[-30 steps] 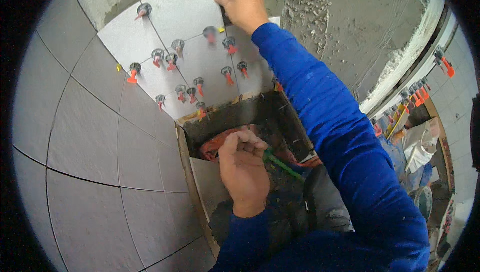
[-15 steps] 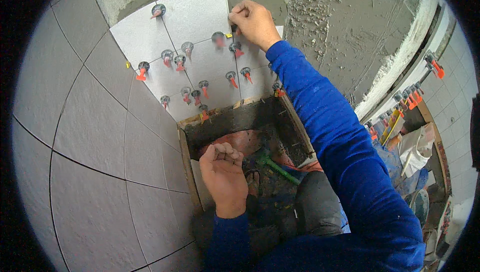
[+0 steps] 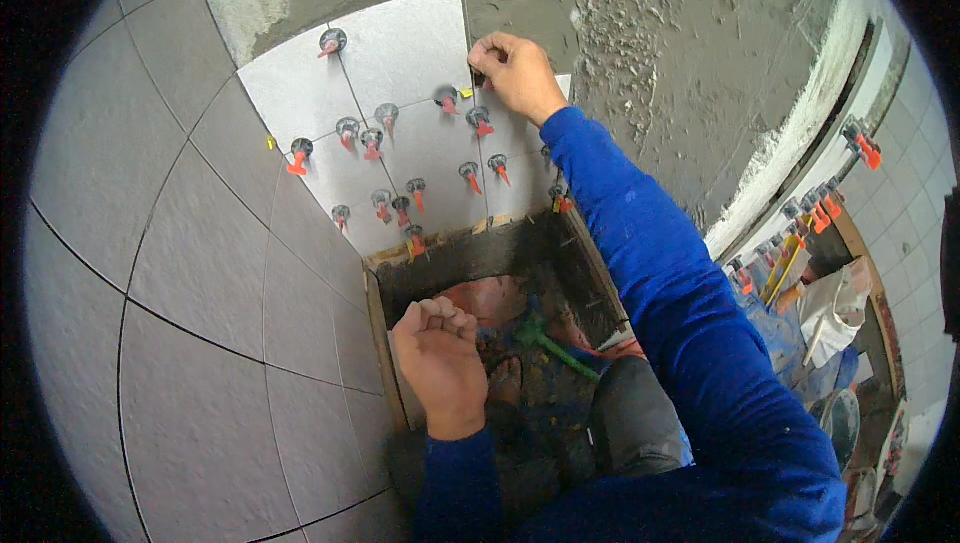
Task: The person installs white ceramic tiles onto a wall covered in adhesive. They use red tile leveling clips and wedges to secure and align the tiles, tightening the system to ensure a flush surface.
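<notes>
My right hand (image 3: 522, 75) reaches up to the wall, at the right edge of the upper pale tile (image 3: 410, 53). Its fingers pinch a tile leveling clip (image 3: 482, 81), mostly hidden behind them; a dark, reddish bit shows below. Similar leveling clips with dark round bases and red handles, such as one at the upper joint (image 3: 333, 42) and one by the left corner (image 3: 299, 156), stand along the tile joints. My left hand (image 3: 443, 368) hangs lower, palm up, with fingers curled together; whatever lies in them is hidden.
Large grey tiles (image 3: 200, 333) cover the left wall. Wet grey mortar (image 3: 690, 73) coats the wall above and right. Below the tiles is a dark recess with a wooden edge (image 3: 375, 328) and a green-handled tool (image 3: 565, 353). More clips (image 3: 820, 205) and a white bag (image 3: 836, 303) sit at right.
The whole view has shifted, so the wall and tiles sit slightly lower and to the right. My right hand stays at the same tile edge; my left hand keeps its curl.
</notes>
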Available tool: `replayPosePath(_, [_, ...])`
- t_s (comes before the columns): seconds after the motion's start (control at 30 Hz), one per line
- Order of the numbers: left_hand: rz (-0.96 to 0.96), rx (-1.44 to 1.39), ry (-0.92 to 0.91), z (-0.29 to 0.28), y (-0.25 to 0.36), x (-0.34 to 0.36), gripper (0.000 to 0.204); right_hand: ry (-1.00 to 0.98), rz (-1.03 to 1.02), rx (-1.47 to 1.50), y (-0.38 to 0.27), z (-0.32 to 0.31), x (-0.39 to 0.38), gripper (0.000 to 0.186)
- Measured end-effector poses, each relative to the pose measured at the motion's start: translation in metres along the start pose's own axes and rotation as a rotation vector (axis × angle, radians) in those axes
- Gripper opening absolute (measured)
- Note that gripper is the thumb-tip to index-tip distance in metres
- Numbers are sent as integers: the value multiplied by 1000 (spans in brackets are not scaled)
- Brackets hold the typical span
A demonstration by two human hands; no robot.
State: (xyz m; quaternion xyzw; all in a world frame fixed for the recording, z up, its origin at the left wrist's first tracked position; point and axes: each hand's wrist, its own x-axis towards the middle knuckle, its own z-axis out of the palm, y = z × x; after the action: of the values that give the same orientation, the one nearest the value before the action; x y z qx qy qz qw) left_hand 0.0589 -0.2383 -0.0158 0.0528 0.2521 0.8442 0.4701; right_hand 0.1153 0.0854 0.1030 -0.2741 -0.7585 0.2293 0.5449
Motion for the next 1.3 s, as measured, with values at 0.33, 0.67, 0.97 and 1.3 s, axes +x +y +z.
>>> replayPosePath(0.33, [35, -26, -26, -5, 8, 5, 21, -27, 30, 36, -8, 4, -16, 21])
replayPosePath(0.67, [10, -36, -49, -7, 9, 5, 21, 7, -11, 98, -4, 14, -34, 27])
replayPosePath(0.97, [24, -31, -43, -3, 8, 4, 18, -86, 109, 221, 13, 13, -41, 49])
replayPosePath(1.3, [30, -41, -24, -5, 9, 3, 18, 184, 111, -216, -9, 43, -53, 43])
